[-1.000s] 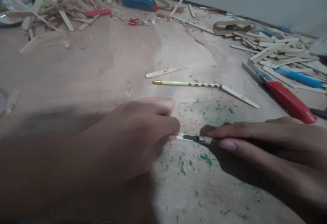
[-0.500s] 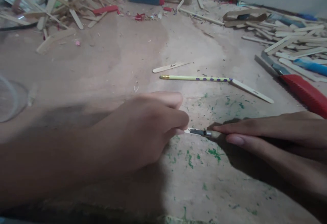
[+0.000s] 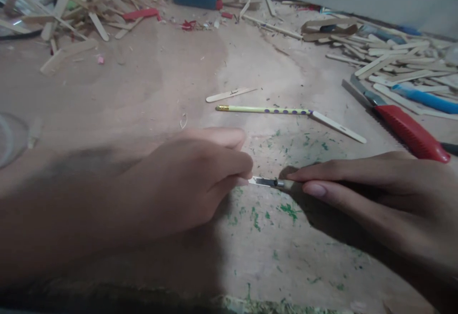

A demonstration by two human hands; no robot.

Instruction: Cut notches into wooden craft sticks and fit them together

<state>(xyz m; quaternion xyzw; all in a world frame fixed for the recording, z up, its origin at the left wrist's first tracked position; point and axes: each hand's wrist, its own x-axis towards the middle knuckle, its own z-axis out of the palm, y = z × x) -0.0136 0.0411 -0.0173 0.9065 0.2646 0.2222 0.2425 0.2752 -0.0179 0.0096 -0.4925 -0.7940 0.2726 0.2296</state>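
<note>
At the far left, cut off at the edge of view, a clear round container [image 3: 10, 140] on the wooden surface [image 3: 143, 80]; farther back, a tangled heap of craft sticks [image 3: 98, 26]. Next, the left hand [image 3: 200, 175], palm down in a loose fist, with forefinger and thumb pinched together on the near end of a pale stick [image 3: 253, 180], and the other fingers folded under, mostly out of sight. Beyond those knuckles, a split stick [image 3: 223, 96] and, just in front of it, a yellow pencil [image 3: 261, 110] with purple dots. Lying along the pale stick, between both hands, the dark flat tip and metal collar of a small tool [image 3: 281, 183], probably a craft knife, though too dim to be sure. Around it, green flecks [image 3: 288, 210]. At the pencil's right end, touching, a slanted stick [image 3: 338, 127]. Then the right hand [image 3: 361, 190], with extended fingers and thumb closed on the tool's handle, only a narrow gap between them. Past that, a red-handled cutter [image 3: 411, 132], a second stick heap [image 3: 374, 65] and a blue tube [image 3: 425, 98].
</note>
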